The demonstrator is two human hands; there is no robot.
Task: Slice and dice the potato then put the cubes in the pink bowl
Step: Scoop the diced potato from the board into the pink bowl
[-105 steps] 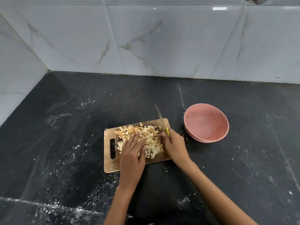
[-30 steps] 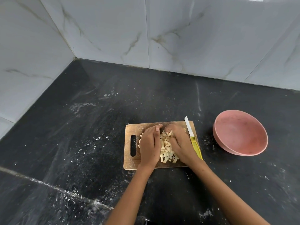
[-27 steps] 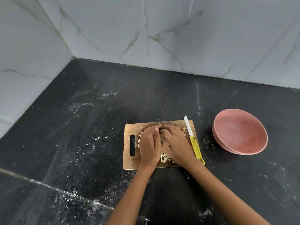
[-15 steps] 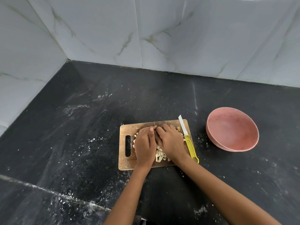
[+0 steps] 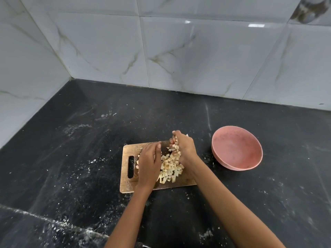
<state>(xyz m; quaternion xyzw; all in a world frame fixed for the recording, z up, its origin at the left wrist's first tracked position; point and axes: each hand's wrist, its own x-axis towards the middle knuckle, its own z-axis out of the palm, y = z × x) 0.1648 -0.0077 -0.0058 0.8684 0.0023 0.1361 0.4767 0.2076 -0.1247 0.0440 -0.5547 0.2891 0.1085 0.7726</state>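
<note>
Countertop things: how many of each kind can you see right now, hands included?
Hands: 2, left hand and right hand
Cutting board: 1
Pink bowl: 1
Pile of potato cubes: 1; cubes too many to count
Total: 5

Left hand (image 5: 149,162) covers part of potato cubes (image 5: 170,169) and cutting board (image 5: 125,183). Right hand (image 5: 184,147) hides board's far right corner. Both forearms cut off by bottom edge.

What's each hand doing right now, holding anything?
Left hand: open, resting on the potato cubes.
Right hand: closed around a scoop of potato cubes.
</note>
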